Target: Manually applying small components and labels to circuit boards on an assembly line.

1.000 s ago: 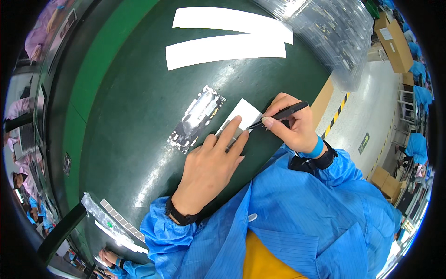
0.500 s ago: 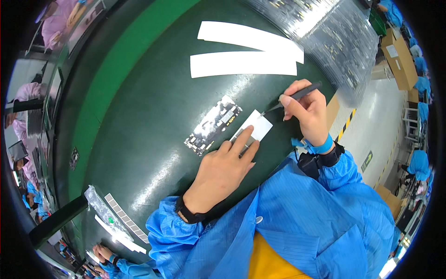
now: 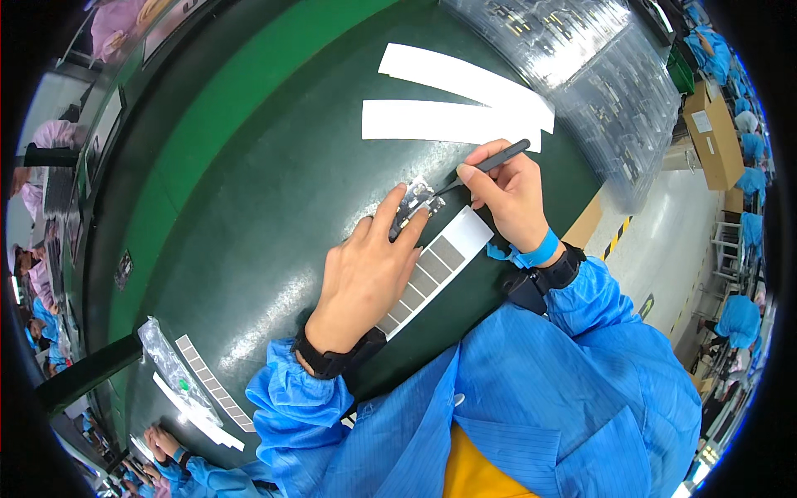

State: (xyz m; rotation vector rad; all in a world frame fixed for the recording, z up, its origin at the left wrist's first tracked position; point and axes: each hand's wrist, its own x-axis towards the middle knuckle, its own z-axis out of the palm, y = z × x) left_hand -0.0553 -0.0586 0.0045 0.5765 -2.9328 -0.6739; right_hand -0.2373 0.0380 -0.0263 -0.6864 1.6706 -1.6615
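My left hand (image 3: 361,278) lies over a small black-and-silver circuit board (image 3: 415,197), index and middle fingers stretched out and resting on it. Much of the board is hidden beneath that hand. In my right hand (image 3: 516,206) is a pair of dark tweezers (image 3: 503,155), held like a pen, its tips at the board's far right end. Whether the tips grip anything is too small to tell. Beside the board, nearer my body, a white backing strip with grey rectangular stickers (image 3: 440,261) runs slantwise, partly under my left hand and wrist.
Two white paper strips (image 3: 432,120) lie farther back on the dark green table. Clear plastic trays of parts (image 3: 610,108) are stacked at the far right. At the left are a plastic bag (image 3: 170,365) and another sticker strip (image 3: 214,383). A co-worker's hands (image 3: 162,442) show at lower left.
My left hand has shifted from the sticker strip onto the circuit board, uncovering more stickers. The tweezers in my right hand have moved left from the strip's end to the board.
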